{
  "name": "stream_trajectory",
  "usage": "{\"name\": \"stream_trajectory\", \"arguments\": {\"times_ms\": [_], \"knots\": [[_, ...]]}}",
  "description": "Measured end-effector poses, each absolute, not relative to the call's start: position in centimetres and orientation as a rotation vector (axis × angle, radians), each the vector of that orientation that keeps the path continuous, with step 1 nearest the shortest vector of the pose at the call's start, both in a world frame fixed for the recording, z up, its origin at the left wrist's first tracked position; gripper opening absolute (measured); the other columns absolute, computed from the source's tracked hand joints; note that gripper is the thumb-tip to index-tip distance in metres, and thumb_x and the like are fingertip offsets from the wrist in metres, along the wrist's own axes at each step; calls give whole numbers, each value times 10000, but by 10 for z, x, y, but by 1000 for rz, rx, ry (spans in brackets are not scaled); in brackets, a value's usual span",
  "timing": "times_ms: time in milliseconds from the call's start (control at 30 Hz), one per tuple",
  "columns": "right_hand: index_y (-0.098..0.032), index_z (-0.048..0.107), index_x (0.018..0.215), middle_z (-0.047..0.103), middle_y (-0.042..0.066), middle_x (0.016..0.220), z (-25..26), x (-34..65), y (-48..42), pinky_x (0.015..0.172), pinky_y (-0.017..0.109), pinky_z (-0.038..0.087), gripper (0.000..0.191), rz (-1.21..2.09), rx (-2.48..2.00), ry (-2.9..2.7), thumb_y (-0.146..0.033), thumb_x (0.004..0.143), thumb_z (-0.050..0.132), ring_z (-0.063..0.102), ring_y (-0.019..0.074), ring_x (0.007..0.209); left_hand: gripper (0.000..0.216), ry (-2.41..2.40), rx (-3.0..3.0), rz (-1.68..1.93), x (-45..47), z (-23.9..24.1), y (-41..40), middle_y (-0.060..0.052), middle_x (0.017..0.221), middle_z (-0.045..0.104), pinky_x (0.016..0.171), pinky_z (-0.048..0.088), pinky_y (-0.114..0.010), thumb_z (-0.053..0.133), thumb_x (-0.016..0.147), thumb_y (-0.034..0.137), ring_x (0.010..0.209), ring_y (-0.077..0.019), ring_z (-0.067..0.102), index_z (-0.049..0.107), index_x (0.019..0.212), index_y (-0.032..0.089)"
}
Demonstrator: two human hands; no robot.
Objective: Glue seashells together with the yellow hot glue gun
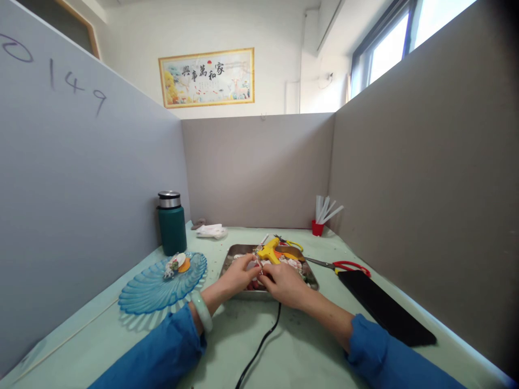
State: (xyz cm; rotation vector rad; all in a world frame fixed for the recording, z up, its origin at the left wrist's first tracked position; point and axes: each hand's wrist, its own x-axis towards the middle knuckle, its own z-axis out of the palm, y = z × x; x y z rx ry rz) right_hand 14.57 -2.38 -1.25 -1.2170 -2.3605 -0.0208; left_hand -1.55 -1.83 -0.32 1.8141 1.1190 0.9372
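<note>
Tray sits partly beneath left hand and right hand.

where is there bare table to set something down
Bare table lies between the black cord and the right sleeve; a smaller patch between the red cup and red-handled scissors. Crowded: the metal tray, under the yellow glue gun, left hand and right hand.

Counted: one metal tray and one yellow glue gun by the two hands, one plate and one bottle leftward of them, one red cup and one scissors rightward.
</note>
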Motion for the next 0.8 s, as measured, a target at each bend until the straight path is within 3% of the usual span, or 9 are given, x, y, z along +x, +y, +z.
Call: {"name": "stream_trajectory", "arguments": {"times_ms": [800], "knots": [[-191,605,782,626,24,708,-14,145,-23,563,234,250,262,-42,-1195,-2344,-335,860,399,521,127,648,244,1134,1847,953,-17,-4,-16,1,658,556,414,394,-187,484,770,356,456,-90,511,513,892,147]]}}
